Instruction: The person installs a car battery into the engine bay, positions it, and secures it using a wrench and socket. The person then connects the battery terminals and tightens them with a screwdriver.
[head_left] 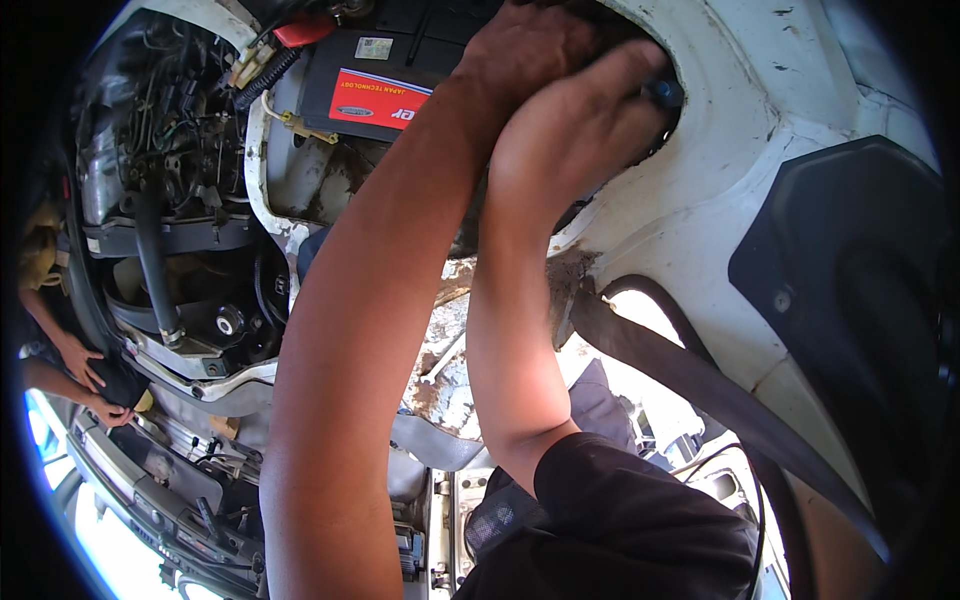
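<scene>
Both my arms reach up into a recess in the white vehicle body, beside a black battery (440,45) with a red label. My left hand (530,45) lies just right of the battery, its fingers hidden inside the recess. Close against it, my right hand (595,115) is curled at the recess's right edge. A dark round end with a bluish sheen (662,93) shows at that hand's fingers; what it belongs to is hidden. Lower down, between my forearms, an open-ended wrench (440,365) lies on a rusty, flaking panel.
An exposed engine (155,120) with hoses fills the left side. At the far left another person's hands (95,385) rest near the engine bay edge. A dark strap (700,370) runs diagonally at right, below a black panel (840,240). A yellowish connector (305,127) hangs near the battery.
</scene>
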